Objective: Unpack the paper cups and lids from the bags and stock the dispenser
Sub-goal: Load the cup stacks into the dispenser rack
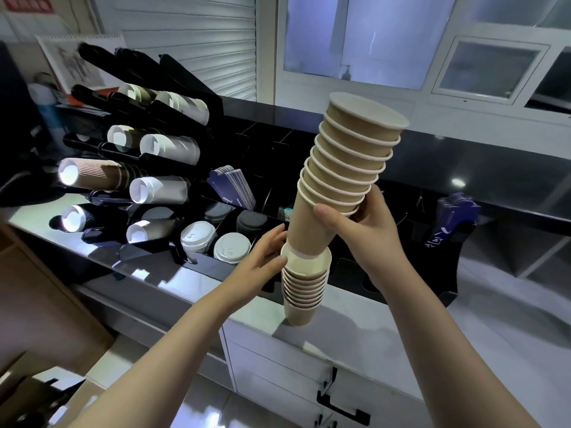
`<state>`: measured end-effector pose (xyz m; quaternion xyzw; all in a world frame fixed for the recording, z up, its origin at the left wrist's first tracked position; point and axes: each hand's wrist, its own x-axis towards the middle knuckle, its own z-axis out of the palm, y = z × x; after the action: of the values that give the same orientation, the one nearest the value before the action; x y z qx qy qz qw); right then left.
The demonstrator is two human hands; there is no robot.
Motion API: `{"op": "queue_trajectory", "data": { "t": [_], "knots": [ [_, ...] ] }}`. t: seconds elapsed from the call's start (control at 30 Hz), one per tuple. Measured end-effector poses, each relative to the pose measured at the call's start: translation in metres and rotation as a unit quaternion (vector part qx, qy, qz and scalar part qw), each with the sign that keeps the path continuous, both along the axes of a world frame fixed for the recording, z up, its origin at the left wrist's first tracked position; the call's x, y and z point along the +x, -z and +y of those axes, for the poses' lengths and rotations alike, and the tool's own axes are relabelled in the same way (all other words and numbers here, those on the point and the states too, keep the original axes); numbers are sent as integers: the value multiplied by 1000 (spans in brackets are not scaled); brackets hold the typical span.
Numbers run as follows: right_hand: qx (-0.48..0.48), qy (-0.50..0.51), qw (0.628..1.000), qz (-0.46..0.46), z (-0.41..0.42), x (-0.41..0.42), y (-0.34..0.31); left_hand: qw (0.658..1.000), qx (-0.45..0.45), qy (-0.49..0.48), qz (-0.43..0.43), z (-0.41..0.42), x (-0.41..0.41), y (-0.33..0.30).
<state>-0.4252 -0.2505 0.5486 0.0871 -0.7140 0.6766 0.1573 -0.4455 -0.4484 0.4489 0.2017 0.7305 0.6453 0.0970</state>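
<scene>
Tall nested stack of tan paper cups with white rolled rims [346, 168] is in mid-air over the counter edge, tilted right, its base seated in the mouth of a shorter stack of the same tan cups [304, 288] standing at the white countertop's front edge [309, 332]. Right hand [358, 223] wraps closed around the long bare wall of the bottom cup of the tall stack; left hand [265, 257] has fingers curled against the short stack's top rim, steadying it.

Likely handling: light, thin-walled, crushes if squeezed, sleeves slide apart easily (top-heavy when tilted). Best hold is low on the wall, plus a hand near the rims.

Room: open air above and right. Black tiered cup dispenser rack [136, 140] sits left, most tubes loaded; white and black plastic lids [213, 239] in bins just beside the left hand. Short stack is near the drop-off.
</scene>
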Motion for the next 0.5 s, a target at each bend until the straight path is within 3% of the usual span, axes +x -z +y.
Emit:
{"op": "queue_trajectory", "data": {
  "t": [0.3, 0.5],
  "knots": [
    [-18, -73, 997, -9, -27, 5, 0, 991, 66, -86, 83, -14, 24, -38],
    [-9, -89, 996, -19, -56, 5, 4, 989, 90, -78, 86, -37, 27, -55]
  ]
}}
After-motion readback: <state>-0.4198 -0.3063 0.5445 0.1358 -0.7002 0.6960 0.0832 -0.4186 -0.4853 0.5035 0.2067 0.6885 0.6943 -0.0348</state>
